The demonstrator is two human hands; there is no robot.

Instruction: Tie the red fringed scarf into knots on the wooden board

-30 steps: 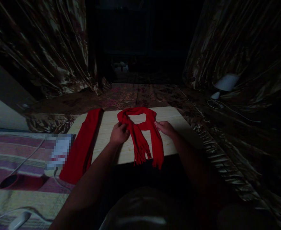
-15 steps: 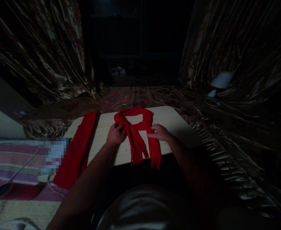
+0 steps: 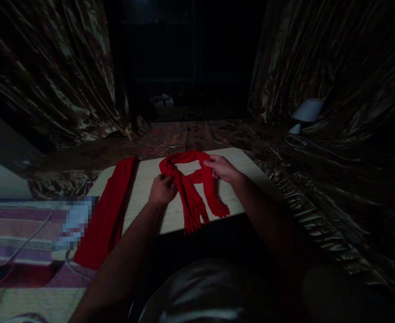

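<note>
A red fringed scarf (image 3: 191,194) lies in a loop on a pale wooden table (image 3: 143,197), its two tasselled ends pointing toward me. My right hand (image 3: 221,168) pinches the loop's upper right bend between thumb and fingers. At the left side, where the strands cross, my left hand (image 3: 162,189) is closed on the scarf with its fingers curled. A second red knitted piece (image 3: 108,211), long and folded, rests along the table's left edge and hangs over the front.
A striped cloth (image 3: 12,224) with a cable and a red cylindrical object (image 3: 22,274) is at the left. A small white lamp (image 3: 308,110) stands at the back right. Patterned curtains (image 3: 79,80) hang behind; a brown patterned cover (image 3: 184,134) surrounds the table.
My right hand has moved up and away along the scarf's right strand. That strand's fringed end has drawn up onto the table. My left hand stays at the crossing.
</note>
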